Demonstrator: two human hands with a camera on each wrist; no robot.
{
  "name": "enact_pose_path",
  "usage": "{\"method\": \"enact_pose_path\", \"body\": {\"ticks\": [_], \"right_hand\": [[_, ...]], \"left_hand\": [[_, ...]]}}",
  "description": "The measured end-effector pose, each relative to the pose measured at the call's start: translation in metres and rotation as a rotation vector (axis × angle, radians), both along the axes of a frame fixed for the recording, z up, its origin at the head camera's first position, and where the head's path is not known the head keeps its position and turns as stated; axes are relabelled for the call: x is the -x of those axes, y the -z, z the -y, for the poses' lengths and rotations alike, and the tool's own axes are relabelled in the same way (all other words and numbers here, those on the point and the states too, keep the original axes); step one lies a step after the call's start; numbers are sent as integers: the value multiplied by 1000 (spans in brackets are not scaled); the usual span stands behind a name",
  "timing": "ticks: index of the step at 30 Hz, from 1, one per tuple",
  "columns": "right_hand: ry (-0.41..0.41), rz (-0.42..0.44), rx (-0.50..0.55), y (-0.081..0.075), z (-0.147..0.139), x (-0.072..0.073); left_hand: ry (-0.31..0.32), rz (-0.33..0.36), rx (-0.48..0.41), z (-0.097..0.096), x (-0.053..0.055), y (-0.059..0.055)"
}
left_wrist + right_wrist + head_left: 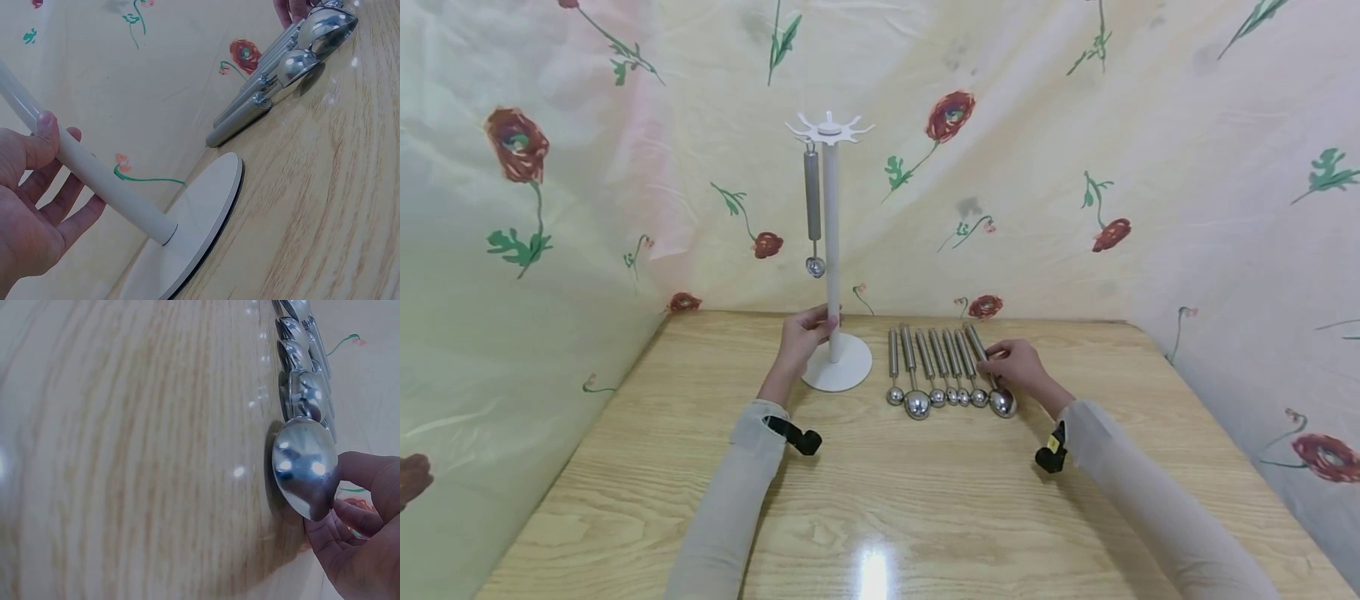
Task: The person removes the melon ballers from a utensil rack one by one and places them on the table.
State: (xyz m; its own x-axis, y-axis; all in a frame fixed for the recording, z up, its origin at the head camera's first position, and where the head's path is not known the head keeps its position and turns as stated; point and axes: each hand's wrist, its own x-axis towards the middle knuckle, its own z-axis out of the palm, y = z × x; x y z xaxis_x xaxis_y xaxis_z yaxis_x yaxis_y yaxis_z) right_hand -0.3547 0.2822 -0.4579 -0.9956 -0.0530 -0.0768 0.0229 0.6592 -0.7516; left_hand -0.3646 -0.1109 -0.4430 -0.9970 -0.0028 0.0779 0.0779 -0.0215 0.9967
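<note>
My left hand [803, 337] grips the lower pole of a white utensil stand [832, 250], thumb in front and fingers behind. The stand is upright on its round base [194, 219]. From one of the hooks at its top hangs a small steel scoop [812, 196]. To the right, several steel scoops [917, 403] lie side by side, bowls toward me and domed side up. My right hand [1017, 365] pinches the handle of the rightmost scoop [306, 469], which has a large oval bowl. In the right wrist view that bowl hides the handle and part of the fingertips.
Everything stands on a wood-grain table [880, 483]. Flower-printed cloth [1037, 150] hangs behind the table and along both sides. A small black camera is strapped to each wrist over the sleeves.
</note>
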Motion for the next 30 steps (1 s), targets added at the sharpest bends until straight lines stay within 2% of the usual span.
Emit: {"method": "enact_pose_path", "body": {"ticks": [14, 18, 22, 30], "right_hand": [[8, 24, 39, -5, 1, -3], [-5, 2, 10, -8, 0, -4], [-10, -30, -29, -13, 3, -3], [-9, -71, 5, -33, 20, -2]], "left_hand": [[-41, -46, -5, -3, 1, 0], [-55, -49, -12, -5, 0, 1], [-83, -48, -40, -5, -1, 1], [-140, -30, -69, -5, -2, 0]]}}
